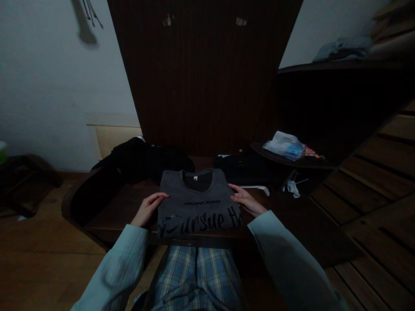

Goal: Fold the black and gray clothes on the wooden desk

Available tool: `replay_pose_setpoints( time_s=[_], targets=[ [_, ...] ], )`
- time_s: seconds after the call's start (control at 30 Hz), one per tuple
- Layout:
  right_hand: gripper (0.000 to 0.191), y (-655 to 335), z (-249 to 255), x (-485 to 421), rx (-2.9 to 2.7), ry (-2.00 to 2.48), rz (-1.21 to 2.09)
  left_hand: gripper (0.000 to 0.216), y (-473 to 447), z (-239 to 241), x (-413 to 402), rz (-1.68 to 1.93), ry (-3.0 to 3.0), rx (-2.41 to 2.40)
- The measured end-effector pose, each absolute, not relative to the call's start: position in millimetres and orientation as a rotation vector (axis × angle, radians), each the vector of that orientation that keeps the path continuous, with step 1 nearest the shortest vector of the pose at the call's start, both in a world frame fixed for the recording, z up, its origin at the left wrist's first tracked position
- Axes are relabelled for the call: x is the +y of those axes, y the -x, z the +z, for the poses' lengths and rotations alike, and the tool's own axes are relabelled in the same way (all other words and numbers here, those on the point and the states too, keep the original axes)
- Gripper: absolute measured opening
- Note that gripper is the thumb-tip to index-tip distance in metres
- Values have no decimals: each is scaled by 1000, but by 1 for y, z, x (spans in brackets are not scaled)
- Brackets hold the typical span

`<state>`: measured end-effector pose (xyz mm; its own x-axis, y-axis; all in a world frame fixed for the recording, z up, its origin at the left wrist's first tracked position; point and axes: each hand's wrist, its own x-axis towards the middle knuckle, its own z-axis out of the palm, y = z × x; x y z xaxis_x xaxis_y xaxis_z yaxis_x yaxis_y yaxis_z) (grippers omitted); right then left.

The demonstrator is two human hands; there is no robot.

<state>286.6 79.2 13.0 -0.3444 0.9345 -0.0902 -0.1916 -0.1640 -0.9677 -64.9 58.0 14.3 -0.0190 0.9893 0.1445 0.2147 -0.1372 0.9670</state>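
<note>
A folded grey T-shirt (199, 203) with dark lettering lies on a low dark wooden table (113, 207) in front of me. My left hand (148, 208) rests at the shirt's left edge, its fingers curled onto the fabric. On the other side my right hand (246, 200) touches the right edge with its fingers extended along the fold. Both arms wear light blue sleeves. My plaid-trousered lap shows below the table edge.
A heap of black clothes (139, 162) lies at the table's back left. Another dark folded garment (243, 168) sits behind the shirt. A plastic bag (285, 145) rests on a low shelf to the right. A dark wooden wardrobe (204, 73) stands behind.
</note>
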Motion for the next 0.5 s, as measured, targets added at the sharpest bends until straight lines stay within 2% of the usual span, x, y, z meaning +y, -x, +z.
replay_pose_setpoints(
  time_s=[0.5],
  targets=[
    [63,-283,12,79,-1233,935,1607,38,64,15,59,1245,-1437,1348]
  ],
)
